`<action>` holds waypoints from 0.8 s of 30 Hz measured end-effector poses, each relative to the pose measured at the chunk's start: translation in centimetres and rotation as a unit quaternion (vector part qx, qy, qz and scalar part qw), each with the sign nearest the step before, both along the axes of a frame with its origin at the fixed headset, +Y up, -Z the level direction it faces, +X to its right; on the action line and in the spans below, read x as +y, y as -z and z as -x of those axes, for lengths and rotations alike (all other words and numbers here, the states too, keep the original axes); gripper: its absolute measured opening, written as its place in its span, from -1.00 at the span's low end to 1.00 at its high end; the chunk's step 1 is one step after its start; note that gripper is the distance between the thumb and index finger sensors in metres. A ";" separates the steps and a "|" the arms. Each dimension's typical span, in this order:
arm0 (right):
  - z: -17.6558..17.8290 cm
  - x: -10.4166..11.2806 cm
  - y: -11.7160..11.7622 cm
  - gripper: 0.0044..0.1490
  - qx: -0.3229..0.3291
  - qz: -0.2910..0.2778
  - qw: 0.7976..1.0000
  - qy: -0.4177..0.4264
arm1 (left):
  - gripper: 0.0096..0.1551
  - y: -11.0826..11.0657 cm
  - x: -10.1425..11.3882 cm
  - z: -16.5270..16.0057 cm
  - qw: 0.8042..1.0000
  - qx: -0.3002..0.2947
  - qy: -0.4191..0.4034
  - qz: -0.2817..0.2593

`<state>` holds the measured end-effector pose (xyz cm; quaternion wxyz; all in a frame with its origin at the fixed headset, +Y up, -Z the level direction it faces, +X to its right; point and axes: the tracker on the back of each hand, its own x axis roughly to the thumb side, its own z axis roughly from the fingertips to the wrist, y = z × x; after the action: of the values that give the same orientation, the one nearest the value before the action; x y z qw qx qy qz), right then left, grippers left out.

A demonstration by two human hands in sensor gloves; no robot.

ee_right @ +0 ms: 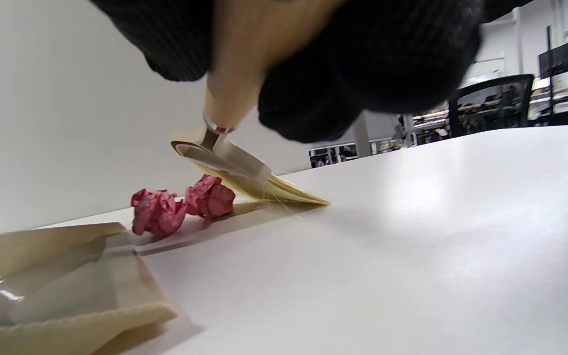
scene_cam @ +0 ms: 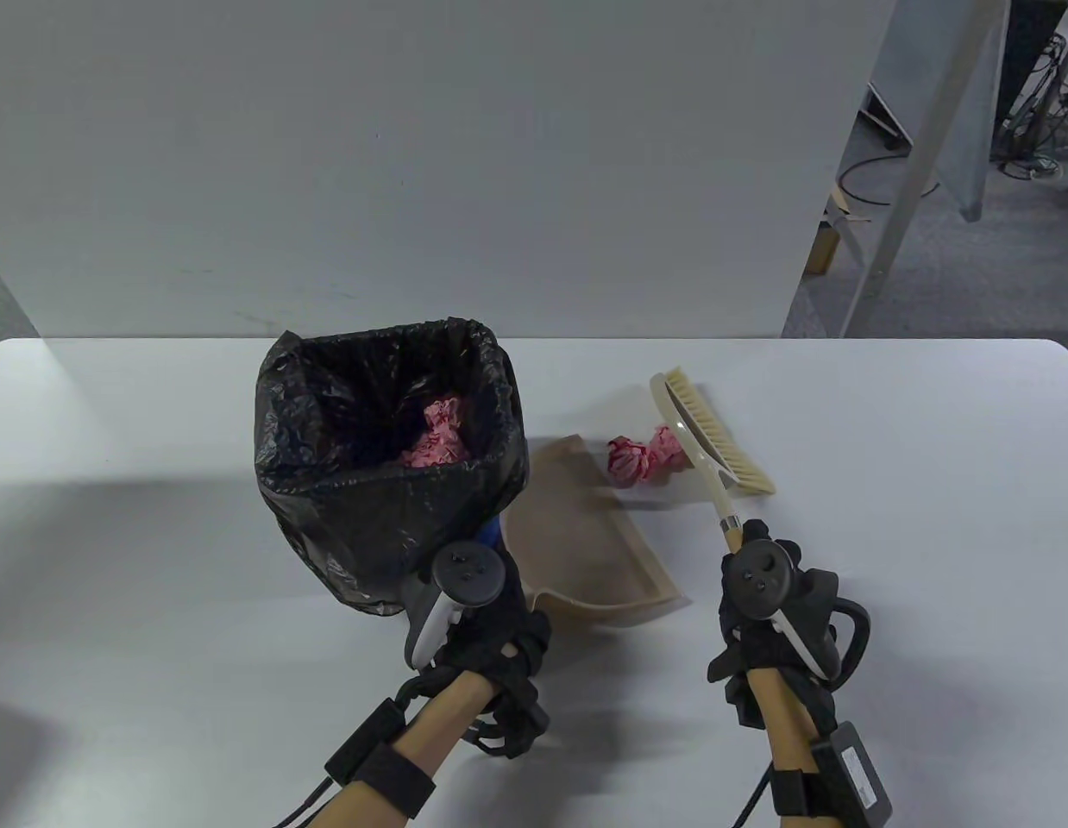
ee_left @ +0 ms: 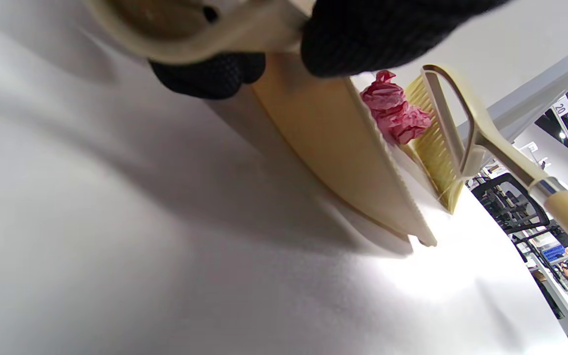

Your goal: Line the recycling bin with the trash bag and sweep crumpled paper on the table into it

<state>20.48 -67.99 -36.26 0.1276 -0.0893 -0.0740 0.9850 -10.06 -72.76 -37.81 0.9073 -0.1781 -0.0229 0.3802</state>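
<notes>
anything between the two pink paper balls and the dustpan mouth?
Nothing visible. The two paper balls lie on bare table just off the dustpan lip, with the brush directly behind them, held by the right hand. The left hand holds the dustpan beside the lined bin.

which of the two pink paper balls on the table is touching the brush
The right-hand paper ball, lying against the brush bristles. The other paper ball lies on its left, nearer the dustpan lip, clear of the bristles.

Probably an office or lab: desks, office chair, floor cables.
</notes>
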 end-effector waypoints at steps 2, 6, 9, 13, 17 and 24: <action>0.0 0.2 -0.3 -0.31 0.013 0.005 1.000 0.009 | 0.01 0.0 0.0 -0.1 1.000 -0.003 0.006 -0.001; 0.0 0.8 -0.7 -0.30 0.031 0.015 0.999 0.039 | 0.01 0.0 0.0 -0.1 1.000 -0.006 0.004 0.001; 0.1 1.1 -0.9 -0.30 0.047 0.024 0.997 0.058 | 0.01 0.0 0.0 -0.1 1.000 -0.007 0.004 0.000; 0.7 1.4 -1.2 -0.30 0.070 0.034 0.995 0.060 | 0.01 0.0 0.0 -0.1 1.000 -0.009 0.002 0.001; 1.1 1.6 -1.3 -0.30 0.090 0.040 0.992 0.081 | 0.01 0.1 0.0 0.0 1.000 -0.011 -0.001 0.002; 0.6 1.8 -1.4 -0.31 0.122 0.056 0.972 0.193 | 0.01 0.1 0.0 0.1 1.000 -0.013 -0.005 0.003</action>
<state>19.85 -66.21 -34.90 0.3177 0.0116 0.0156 0.9480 -10.14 -72.77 -37.90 0.9045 -0.1859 -0.0345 0.3822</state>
